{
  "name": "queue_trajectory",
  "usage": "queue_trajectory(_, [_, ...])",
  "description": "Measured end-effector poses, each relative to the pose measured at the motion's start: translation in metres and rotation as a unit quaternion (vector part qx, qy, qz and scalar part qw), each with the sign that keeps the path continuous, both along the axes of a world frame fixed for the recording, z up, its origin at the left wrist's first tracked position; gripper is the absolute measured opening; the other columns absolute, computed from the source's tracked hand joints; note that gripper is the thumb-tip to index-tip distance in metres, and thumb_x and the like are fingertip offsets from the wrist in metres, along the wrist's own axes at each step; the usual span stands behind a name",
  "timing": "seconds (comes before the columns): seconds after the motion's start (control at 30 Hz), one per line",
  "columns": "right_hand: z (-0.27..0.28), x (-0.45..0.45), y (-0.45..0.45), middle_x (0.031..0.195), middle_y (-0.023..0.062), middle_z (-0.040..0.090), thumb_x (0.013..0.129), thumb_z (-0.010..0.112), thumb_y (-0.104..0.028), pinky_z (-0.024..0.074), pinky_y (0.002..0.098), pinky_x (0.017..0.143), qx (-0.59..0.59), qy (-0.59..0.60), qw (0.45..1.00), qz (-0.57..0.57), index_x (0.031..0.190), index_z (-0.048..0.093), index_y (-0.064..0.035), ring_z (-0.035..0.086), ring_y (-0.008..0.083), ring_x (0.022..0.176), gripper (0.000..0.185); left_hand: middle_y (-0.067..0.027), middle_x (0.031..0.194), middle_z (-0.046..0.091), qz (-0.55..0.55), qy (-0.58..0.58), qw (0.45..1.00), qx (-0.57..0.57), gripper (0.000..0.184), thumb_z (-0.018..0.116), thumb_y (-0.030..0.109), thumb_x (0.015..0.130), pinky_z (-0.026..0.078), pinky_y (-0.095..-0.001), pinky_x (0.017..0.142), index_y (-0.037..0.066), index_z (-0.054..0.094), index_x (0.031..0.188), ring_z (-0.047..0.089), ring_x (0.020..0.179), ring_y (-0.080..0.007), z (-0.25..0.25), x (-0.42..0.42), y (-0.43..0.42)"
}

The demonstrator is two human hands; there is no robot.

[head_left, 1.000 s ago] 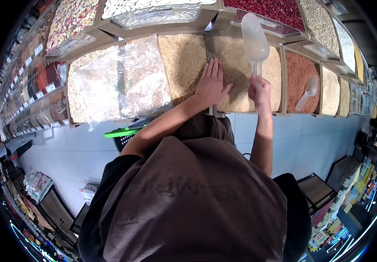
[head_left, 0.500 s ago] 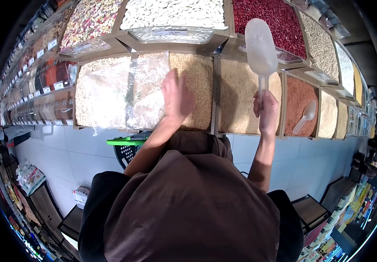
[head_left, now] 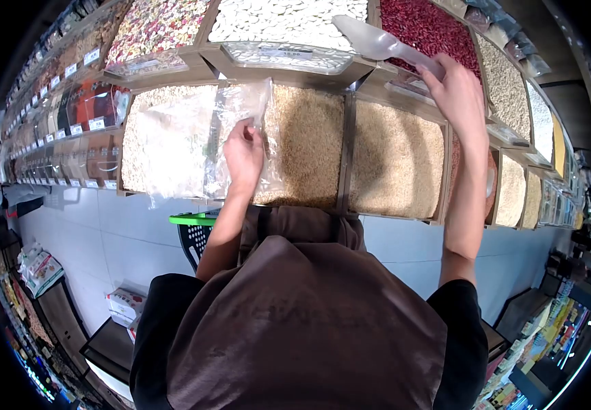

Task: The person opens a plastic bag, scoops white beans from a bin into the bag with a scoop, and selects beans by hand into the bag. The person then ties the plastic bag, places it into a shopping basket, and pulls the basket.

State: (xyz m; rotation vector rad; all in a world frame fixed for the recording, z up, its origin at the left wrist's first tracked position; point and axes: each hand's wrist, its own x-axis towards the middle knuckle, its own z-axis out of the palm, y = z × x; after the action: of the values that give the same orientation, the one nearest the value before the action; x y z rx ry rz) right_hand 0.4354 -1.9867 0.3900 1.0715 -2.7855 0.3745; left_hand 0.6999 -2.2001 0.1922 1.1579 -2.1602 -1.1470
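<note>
My left hand is closed on the right part of a clear plastic bag, its fingertips pinched together. The bag lies across a bin of pale grain and reaches the edge of the tan grain. My right hand grips the handle of a translucent scoop, which is tilted with its bowl to the left, over the divider between the white beans and the red beans. Nothing can be made out inside the scoop.
More light tan grain fills the bin right of centre. Reddish grain is partly hidden behind my right forearm. A black basket with a green rim stands below the bins at left. Packaged goods sit at lower left.
My left hand has moved left from the tan grain onto the plastic bag and closed on it. My right hand has moved up and right, and the scoop has turned from upright to pointing left.
</note>
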Motion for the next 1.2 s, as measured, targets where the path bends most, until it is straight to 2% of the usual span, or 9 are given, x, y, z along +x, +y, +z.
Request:
queue_trajectory(0.37, [0.011, -0.037, -0.088, 0.096, 0.0235, 0.071, 0.084, 0.069, -0.014, 0.0564, 0.0476, 0.081, 0.132, 0.207, 0.951, 0.187, 0.103, 0.069, 0.0011, 0.070, 0.0377, 0.089, 0.024, -0.0060, 0.096, 0.070, 0.096, 0.362, 0.898, 0.231, 0.027, 0.067, -0.001, 0.092, 0.053, -0.0255, 0.078, -0.001, 0.063, 0.119, 0.064, 0.081, -0.0121, 0.068, 0.051, -0.068])
queue_trajectory(0.53, [-0.041, -0.079, -0.128, 0.084, 0.0232, 0.072, 0.091, 0.064, -0.026, 0.0563, 0.0440, 0.059, 0.127, 0.238, 0.944, 0.189, 0.095, 0.075, -0.0017, 0.071, 0.0306, 0.063, 0.027, -0.0054, 0.096, 0.067, 0.074, 0.396, 0.901, 0.163, 0.021, 0.063, -0.002, 0.095, 0.051, -0.0252, 0.079, -0.003, 0.066, 0.115, 0.060, 0.081, -0.0116, 0.099, 0.058, -0.076])
queue_trajectory(0.57, [-0.049, -0.081, -0.133, 0.091, 0.0251, 0.070, 0.087, 0.068, -0.020, 0.0561, 0.0478, 0.080, 0.164, 0.191, 0.953, 0.168, 0.099, 0.069, 0.0002, 0.070, 0.0392, 0.089, 0.023, -0.0054, 0.096, 0.067, 0.075, 0.395, 0.901, 0.162, 0.021, 0.063, -0.002, 0.095, 0.051, -0.0252, 0.079, -0.003, 0.066, 0.115, 0.060, 0.081, -0.0116, 0.102, 0.059, -0.075])
queue_trajectory(0.67, [-0.075, -0.093, -0.140, 0.083, 0.0238, 0.069, 0.090, 0.066, -0.027, 0.0552, 0.0481, 0.076, 0.134, 0.042, 0.983, 0.120, 0.095, 0.068, 0.0021, 0.070, 0.0406, 0.086, 0.029, -0.0048, 0.087, 0.066, 0.077, 0.387, 0.904, 0.166, 0.019, 0.065, -0.005, 0.092, 0.049, -0.0225, 0.074, -0.004, 0.071, 0.110, 0.059, 0.074, -0.0098, 0.109, 0.059, -0.072])
queue_trajectory(0.73, [-0.082, -0.099, -0.143, 0.073, 0.0158, 0.067, 0.093, 0.066, -0.033, 0.0528, 0.0443, 0.065, 0.057, 0.004, 0.988, 0.144, 0.090, 0.067, 0.0035, 0.069, 0.0329, 0.072, 0.037, -0.0043, 0.086, 0.066, 0.110, 0.360, 0.915, 0.147, 0.021, 0.067, -0.004, 0.090, 0.048, -0.0223, 0.073, -0.004, 0.071, 0.111, 0.058, 0.074, -0.0093, 0.110, 0.059, -0.071])
queue_trajectory(0.8, [-0.079, -0.102, -0.143, 0.070, 0.0075, 0.065, 0.093, 0.067, -0.040, 0.0494, 0.0374, 0.062, -0.017, -0.356, 0.934, 0.021, 0.091, 0.068, 0.0040, 0.062, 0.0206, 0.064, 0.044, -0.0042, 0.086, 0.066, 0.119, 0.362, 0.914, 0.139, 0.021, 0.068, -0.004, 0.090, 0.048, -0.0218, 0.073, -0.005, 0.071, 0.111, 0.058, 0.074, -0.0090, 0.113, 0.058, -0.069])
queue_trajectory(0.87, [-0.083, -0.103, -0.140, 0.069, 0.0022, 0.061, 0.092, 0.068, -0.046, 0.0466, 0.0339, 0.060, -0.014, -0.345, 0.938, 0.033, 0.090, 0.070, 0.0025, 0.054, 0.0149, 0.061, 0.048, -0.0040, 0.086, 0.065, 0.131, 0.362, 0.914, 0.130, 0.022, 0.070, -0.003, 0.089, 0.047, -0.0214, 0.073, -0.005, 0.071, 0.111, 0.058, 0.074, -0.0087, 0.111, 0.060, -0.070])
queue_trajectory(1.07, [-0.085, -0.081, -0.134, 0.078, 0.0167, 0.071, 0.093, 0.065, -0.048, 0.0530, 0.0374, 0.074, -0.002, -0.187, 0.981, 0.053, 0.095, 0.071, 0.0071, 0.069, 0.0241, 0.075, 0.056, -0.0008, 0.082, 0.064, 0.127, 0.372, 0.909, 0.140, 0.023, 0.073, -0.002, 0.088, 0.044, -0.0200, 0.068, -0.005, 0.071, 0.111, 0.054, 0.072, -0.0055, 0.107, 0.065, -0.070])
queue_trajectory(1.2, [-0.095, -0.069, -0.125, 0.086, 0.0308, 0.070, 0.093, 0.061, -0.043, 0.0534, 0.0489, 0.082, -0.038, -0.081, 0.994, 0.058, 0.095, 0.070, 0.0092, 0.071, 0.0443, 0.085, 0.053, -0.0010, 0.084, 0.065, 0.152, 0.387, 0.899, 0.134, 0.028, 0.072, -0.002, 0.090, 0.043, -0.0190, 0.067, -0.005, 0.070, 0.118, 0.052, 0.072, -0.0034, 0.112, 0.064, -0.071])
